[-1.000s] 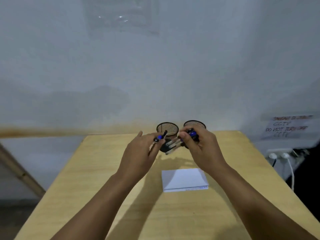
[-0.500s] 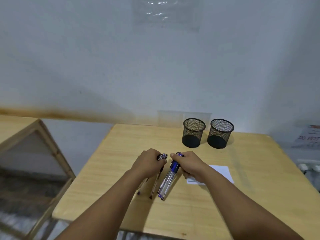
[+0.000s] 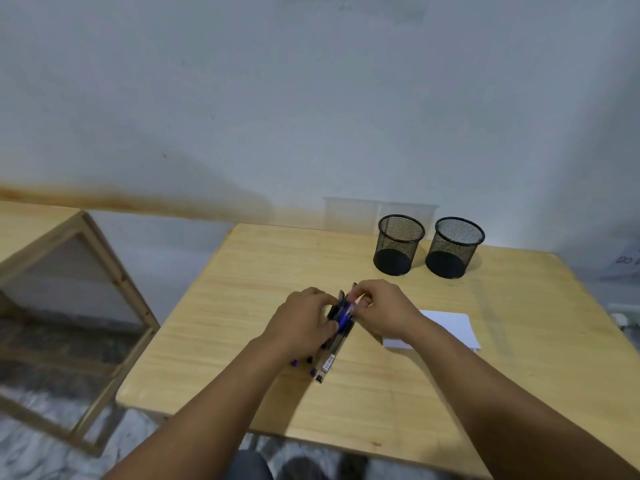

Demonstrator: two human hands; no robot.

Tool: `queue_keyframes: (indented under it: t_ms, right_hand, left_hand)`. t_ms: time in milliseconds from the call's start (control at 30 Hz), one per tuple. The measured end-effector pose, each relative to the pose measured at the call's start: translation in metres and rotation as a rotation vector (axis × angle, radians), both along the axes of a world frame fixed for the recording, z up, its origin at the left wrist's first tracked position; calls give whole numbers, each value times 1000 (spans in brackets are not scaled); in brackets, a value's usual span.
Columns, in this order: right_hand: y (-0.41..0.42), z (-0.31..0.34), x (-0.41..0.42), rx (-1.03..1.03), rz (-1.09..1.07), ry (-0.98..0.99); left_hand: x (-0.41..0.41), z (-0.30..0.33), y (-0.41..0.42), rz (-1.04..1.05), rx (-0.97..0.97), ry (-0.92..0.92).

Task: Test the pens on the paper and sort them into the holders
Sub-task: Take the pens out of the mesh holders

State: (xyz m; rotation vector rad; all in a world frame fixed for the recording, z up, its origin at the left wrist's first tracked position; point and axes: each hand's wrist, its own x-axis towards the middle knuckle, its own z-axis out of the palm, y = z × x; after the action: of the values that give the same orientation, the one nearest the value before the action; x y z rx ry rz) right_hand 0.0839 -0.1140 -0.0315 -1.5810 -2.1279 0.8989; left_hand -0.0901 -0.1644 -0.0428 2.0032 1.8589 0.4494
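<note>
- Pens (image 3: 337, 336): one bundle, several barrels side by side, blue and black parts showing. Lies on the table (image 3: 242, 306) at a slant, lower tips toward me, upper ends under my fingers. I judge it is kept gathered so that one pen can be drawn out without the rest rolling off.
- My left hand (image 3: 301, 323): fingers curled over the left side of the bundle, holding it down against the wood. Several tips stick out below this hand, toward the near edge.
- My right hand (image 3: 382, 311): fingertips pinched narrow on the top end of the bundle, at what looks like a cap or clip. Which single pen it has I cannot tell; the frame is blurred there.
- Paper (image 3: 450, 327): white sheet, flat on the table, just right of my right wrist and partly hidden by that forearm. Placed close so that a picked pen has a short way to go for its test stroke. No marks visible on it.
- Holders (image 3: 398, 245): two black mesh cups, upright, near each other at the far edge, well apart from the bundle. Both look to hold nothing, so by my judgement no pen is sorted yet.
</note>
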Motion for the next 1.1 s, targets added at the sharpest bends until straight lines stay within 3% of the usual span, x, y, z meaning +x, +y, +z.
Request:
queue_keyframes:
  t_ms: [200,533,767,933,1100]
  right_hand:
    - [-26,-8,1,241,268,-288]
    - [-30,-17,10,644,456,-436]
    - [-27,-22,15,779,525,-507]
    - [-33,-12,33,707,495,-347]
    - [-47,-1,52,212,59,398]
  left_hand:
    - [-1,-9,-1,-29,19,90]
    - [-6,-10,-1,-58,26,115]
    - [-8,-3,-4,-38,43,10]
    - [-9,7,-5,-4,32,-137]
    - [12,23,-11,-95,-2,-406]
